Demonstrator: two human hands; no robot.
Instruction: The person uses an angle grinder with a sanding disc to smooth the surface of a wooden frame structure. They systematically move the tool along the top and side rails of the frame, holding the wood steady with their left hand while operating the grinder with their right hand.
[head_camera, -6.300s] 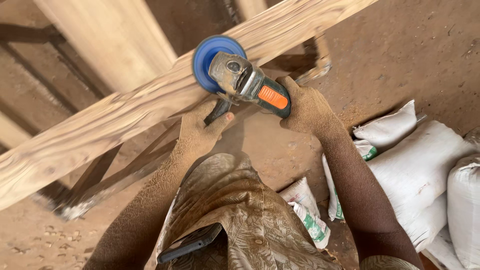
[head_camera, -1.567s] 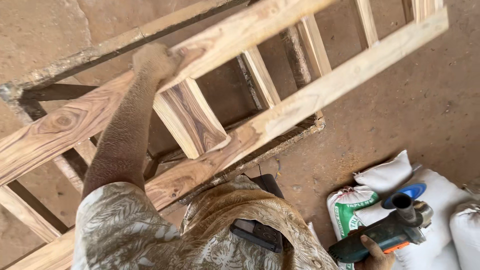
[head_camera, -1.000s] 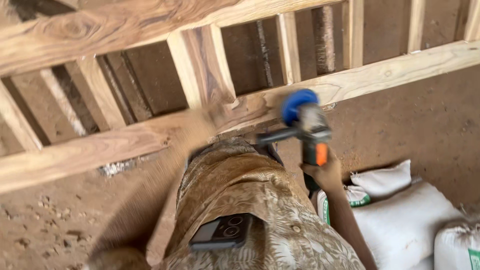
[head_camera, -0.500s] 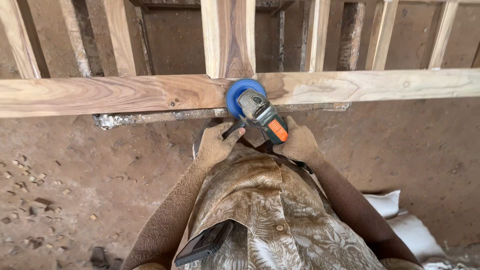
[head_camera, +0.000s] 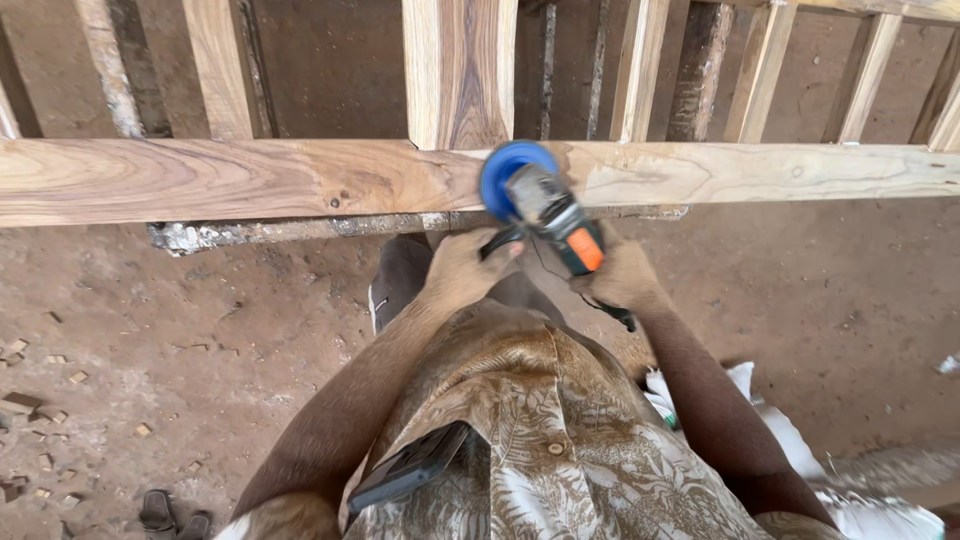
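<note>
Closest to the camera, the person's patterned brown-and-cream shirt (head_camera: 540, 420) fills the lower centre, with a dark phone (head_camera: 408, 468) sticking out of a pocket at its left edge. Both forearms, coated in sawdust, reach forward from it.

The left hand (head_camera: 462, 270) has its grip closed around the dark side handle of an angle grinder (head_camera: 545, 208). The right hand (head_camera: 622, 278) has its grip closed around the rear of the tool's body, just behind an orange switch panel. The grinder has a dusty grey metal head, a dark body and a round blue disc (head_camera: 514, 172) at the front. The disc lies against the near face of a long horizontal wooden rail (head_camera: 250, 178), just below the point where a wide upright board (head_camera: 460, 70) meets it.

The rail is pale wood with a darker brown grain band and small knots. It belongs to a frame with several narrower upright slats (head_camera: 760, 70) beyond. A rusty, crusted metal bar (head_camera: 300, 230) runs beneath the rail.

The floor (head_camera: 200, 330) is reddish-brown packed earth strewn with small wood chips at the left. A pair of sandals (head_camera: 172, 515) sits at the lower left edge. White sacks (head_camera: 800, 450) lie at the lower right, partly blurred.
</note>
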